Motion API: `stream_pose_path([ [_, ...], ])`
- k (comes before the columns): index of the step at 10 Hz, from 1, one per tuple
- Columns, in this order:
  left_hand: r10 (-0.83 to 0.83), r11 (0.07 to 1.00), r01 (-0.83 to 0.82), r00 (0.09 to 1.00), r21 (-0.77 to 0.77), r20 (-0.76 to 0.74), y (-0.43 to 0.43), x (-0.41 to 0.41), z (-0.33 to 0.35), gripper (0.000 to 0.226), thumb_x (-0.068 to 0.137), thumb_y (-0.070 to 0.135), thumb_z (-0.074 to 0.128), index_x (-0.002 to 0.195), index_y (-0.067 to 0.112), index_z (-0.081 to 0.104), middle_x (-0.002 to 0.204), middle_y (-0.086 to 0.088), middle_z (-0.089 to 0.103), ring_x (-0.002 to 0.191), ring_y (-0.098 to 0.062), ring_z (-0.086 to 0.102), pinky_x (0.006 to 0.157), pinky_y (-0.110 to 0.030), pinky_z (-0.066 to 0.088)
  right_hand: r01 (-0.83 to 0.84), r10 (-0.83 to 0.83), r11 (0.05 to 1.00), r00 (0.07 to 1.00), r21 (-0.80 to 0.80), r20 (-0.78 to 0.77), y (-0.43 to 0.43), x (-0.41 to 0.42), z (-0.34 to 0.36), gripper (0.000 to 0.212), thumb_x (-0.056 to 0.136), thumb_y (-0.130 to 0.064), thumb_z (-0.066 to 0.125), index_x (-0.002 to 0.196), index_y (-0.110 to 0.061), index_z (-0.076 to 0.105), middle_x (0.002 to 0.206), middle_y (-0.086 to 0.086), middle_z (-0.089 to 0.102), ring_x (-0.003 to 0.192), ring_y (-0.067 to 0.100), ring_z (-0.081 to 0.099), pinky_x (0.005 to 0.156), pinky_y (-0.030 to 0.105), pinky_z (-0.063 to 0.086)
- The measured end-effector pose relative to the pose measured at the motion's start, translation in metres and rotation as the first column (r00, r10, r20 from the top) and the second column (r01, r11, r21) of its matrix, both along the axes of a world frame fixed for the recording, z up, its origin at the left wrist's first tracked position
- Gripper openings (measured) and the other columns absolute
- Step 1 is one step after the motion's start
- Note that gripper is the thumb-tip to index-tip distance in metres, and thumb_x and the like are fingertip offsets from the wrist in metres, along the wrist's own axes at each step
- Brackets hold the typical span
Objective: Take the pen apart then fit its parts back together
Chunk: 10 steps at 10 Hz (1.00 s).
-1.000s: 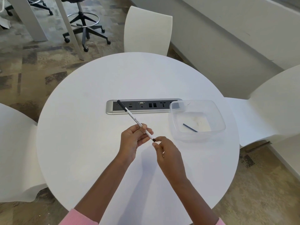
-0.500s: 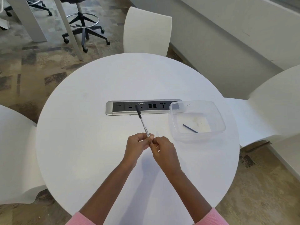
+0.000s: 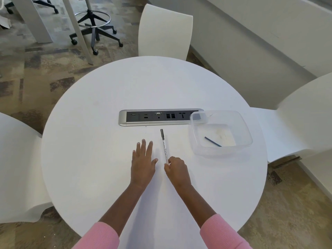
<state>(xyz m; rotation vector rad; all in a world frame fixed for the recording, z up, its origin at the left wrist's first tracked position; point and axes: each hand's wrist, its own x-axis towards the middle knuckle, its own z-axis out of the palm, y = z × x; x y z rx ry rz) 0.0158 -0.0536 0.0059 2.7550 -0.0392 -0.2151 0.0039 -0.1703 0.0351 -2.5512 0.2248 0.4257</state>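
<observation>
A white pen (image 3: 164,147) with a black cap lies on the round white table (image 3: 100,108), its cap pointing away from me toward the socket strip. My right hand (image 3: 177,170) pinches the pen's near end between curled fingers and thumb. My left hand (image 3: 142,161) lies flat on the table just left of the pen, fingers straight and spread, holding nothing. A thin dark stick-like part (image 3: 212,141) lies inside the clear plastic tub (image 3: 246,135) to the right.
A silver and black socket strip (image 3: 159,117) is set into the table's middle, with the tub overlapping its right end. White chairs stand at the far side (image 3: 164,31), left (image 3: 16,168) and right (image 3: 301,112). A wheeled stool (image 3: 93,29) stands on the floor beyond.
The pen was held up in both hands; now it lies on the table. My left hand has let go and flattened on the table. My right hand still holds the near end.
</observation>
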Motion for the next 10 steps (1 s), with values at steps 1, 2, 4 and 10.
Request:
stream_pose_path([
  [1,0.000,0.998,0.003,0.999,0.063,-0.038,0.004,-0.002,-0.010,0.062,0.097,0.040,0.026,0.147,0.017,-0.004,0.158,-0.011,-0.005,0.145,-0.029,-0.002,0.117,-0.039,0.005,-0.029,0.028,0.999,0.999,-0.034,-0.023,0.003,-0.001,-0.004,0.013,0.091,-0.013,0.043,0.088,-0.007,0.054,0.102,0.020,0.061,0.092,0.033,0.057,0.076,0.035,0.042],
  [2,0.019,0.989,-0.011,0.998,0.147,-0.054,0.005,-0.004,-0.018,0.063,0.096,0.045,0.020,0.146,0.016,-0.006,0.157,-0.012,-0.007,0.145,-0.030,-0.003,0.117,-0.045,0.006,-0.059,0.056,0.996,0.998,-0.068,-0.035,0.006,-0.002,-0.006,0.011,0.092,-0.013,0.042,0.092,-0.008,0.052,0.104,0.020,0.059,0.095,0.032,0.056,0.078,0.036,0.042],
  [4,0.013,0.984,0.002,0.997,0.179,-0.082,0.007,-0.008,-0.032,0.065,0.094,0.051,0.011,0.147,0.017,-0.003,0.157,-0.010,-0.007,0.144,-0.031,-0.004,0.115,-0.050,0.003,-0.070,0.066,0.990,0.997,-0.120,-0.038,0.009,-0.002,-0.009,0.019,0.093,-0.012,0.039,0.105,-0.002,0.050,0.109,0.020,0.057,0.100,0.033,0.056,0.081,0.036,0.044],
  [10,-0.018,0.992,0.026,0.998,0.121,-0.066,0.014,-0.011,-0.039,0.093,0.075,0.059,-0.028,0.146,0.014,0.014,0.156,-0.013,0.011,0.144,-0.032,0.011,0.116,-0.047,0.008,-0.006,0.013,0.992,0.998,-0.128,0.055,-0.001,0.003,-0.017,0.032,0.096,-0.029,0.037,0.112,-0.004,0.047,0.110,0.017,0.056,0.102,0.033,0.055,0.078,0.039,0.046],
])
